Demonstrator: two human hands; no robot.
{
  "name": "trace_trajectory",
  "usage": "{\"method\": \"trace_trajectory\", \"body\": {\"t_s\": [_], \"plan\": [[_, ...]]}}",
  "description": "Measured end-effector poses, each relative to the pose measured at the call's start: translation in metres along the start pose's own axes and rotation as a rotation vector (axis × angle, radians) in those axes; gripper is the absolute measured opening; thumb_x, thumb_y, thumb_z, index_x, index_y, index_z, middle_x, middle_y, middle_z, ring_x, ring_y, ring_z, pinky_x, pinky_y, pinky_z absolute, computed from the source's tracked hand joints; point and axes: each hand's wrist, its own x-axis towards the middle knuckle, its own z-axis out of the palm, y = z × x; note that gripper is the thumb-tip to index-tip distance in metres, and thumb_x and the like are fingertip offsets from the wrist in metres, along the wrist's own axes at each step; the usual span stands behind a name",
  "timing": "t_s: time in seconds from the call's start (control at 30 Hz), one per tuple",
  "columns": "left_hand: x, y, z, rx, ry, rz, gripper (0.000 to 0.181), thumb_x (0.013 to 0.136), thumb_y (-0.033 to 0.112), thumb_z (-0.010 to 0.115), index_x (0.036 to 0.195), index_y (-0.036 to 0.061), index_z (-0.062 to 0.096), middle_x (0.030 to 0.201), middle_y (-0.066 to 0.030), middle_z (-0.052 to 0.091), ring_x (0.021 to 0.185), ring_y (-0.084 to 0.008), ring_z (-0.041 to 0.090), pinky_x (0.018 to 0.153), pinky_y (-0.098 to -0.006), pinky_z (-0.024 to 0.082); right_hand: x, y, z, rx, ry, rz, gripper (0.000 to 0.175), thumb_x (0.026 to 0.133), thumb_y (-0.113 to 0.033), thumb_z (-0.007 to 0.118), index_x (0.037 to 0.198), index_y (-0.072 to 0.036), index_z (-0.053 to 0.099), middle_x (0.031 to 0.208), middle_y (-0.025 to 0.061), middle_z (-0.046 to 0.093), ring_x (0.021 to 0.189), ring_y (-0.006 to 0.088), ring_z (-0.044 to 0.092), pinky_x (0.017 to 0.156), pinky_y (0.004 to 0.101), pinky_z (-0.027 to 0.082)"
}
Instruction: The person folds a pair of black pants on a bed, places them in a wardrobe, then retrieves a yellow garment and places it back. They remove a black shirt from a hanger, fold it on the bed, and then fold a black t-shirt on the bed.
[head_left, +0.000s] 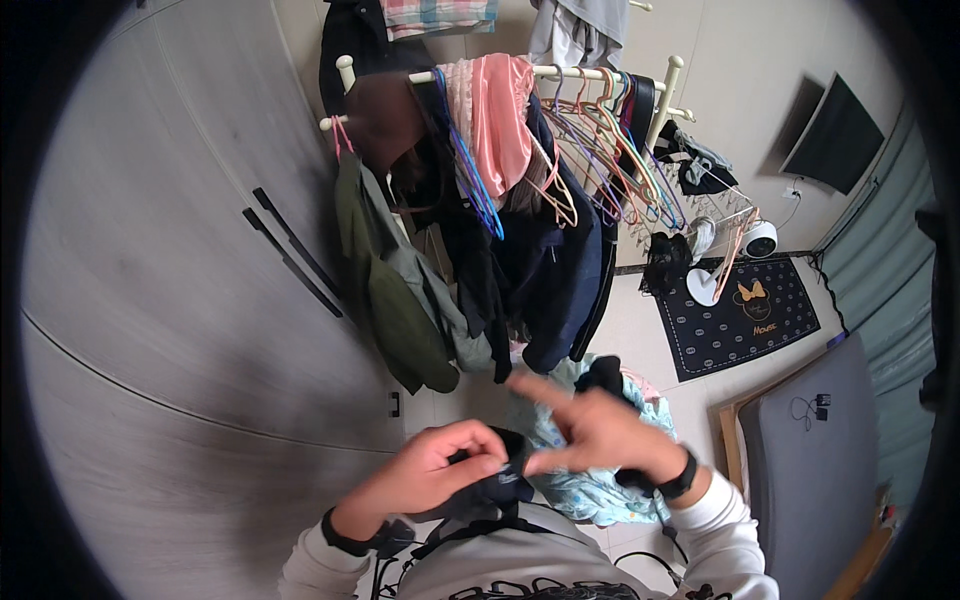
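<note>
My left hand (442, 461) is pinched on a dark garment (491, 487) just in front of my body, thumb and forefinger meeting at its edge. To its right, my right hand (600, 435) is spread, blurred, with the forefinger and thumb apart and nothing seen between them. Beneath and beyond the right hand lies a heap of light blue patterned fabric (600, 495) with a black cloth (602, 376) on top. A cream clothes rack (667, 97) ahead carries dark clothes (562, 292), a pink satin garment (502, 127), an olive jacket (390, 300) and several empty hangers (600, 135).
A grey wardrobe (172, 247) with black handles fills the left side. At the right are a bed with a grey mattress (810, 442), a black floor mat (739, 322), a white fan or lamp-like stand (703, 288), a clip drying rack and teal curtains (874, 247).
</note>
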Motion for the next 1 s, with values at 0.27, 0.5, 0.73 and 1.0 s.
{"method": "trace_trajectory", "body": {"t_s": [0.27,0.5,0.73,1.0], "plan": [[0.062,-0.015,0.007,0.012,-0.093,0.104,0.018,0.105,0.020,0.061,0.114,0.0043,0.061,0.098,0.0035,0.059,0.091,-0.0040,0.054,0.085,-0.0221,0.046,-0.026,0.043,0.052,0.301,0.354,-0.170,0.014,0.091,-0.008,0.074,0.090,0.002,0.066,0.082,0.0130,0.060,0.074,0.0291,0.060,0.067,0.0339,0.046],[0.207,-0.097,-0.116,0.211,0.667,0.367,0.020,0.095,0.002,0.063,0.115,0.0033,0.060,0.097,-0.0037,0.066,0.092,-0.0134,0.064,0.085,-0.0293,0.051,-0.024,0.021,0.030,0.395,0.612,-0.113,0.018,0.089,-0.002,0.072,0.078,0.003,0.060,0.089,0.0086,0.062,0.077,0.0166,0.053,0.067,0.0290,0.041],[0.304,-0.112,-0.155,0.647,0.872,0.375,0.040,0.085,0.024,0.081,0.114,0.0019,0.065,0.115,-0.0172,0.068,0.113,-0.0389,0.061,0.096,-0.0448,0.049,0.032,0.047,0.008,0.233,0.605,0.060,0.037,0.085,-0.024,0.083,0.101,-0.005,0.055,0.065,0.0009,0.048,0.062,0.0068,0.041,0.054,0.0274,0.034],[0.279,-0.100,-0.158,0.483,0.747,0.493,0.031,0.085,0.021,0.081,0.101,-0.0003,0.067,0.098,-0.0172,0.070,0.092,-0.0390,0.067,0.079,-0.0427,0.053,0.172,0.064,-0.030,-0.340,0.743,0.263,0.057,0.091,-0.047,0.073,0.124,-0.002,0.058,0.067,0.0192,0.066,0.064,0.0399,0.068,0.062,0.0460,0.054]]}}
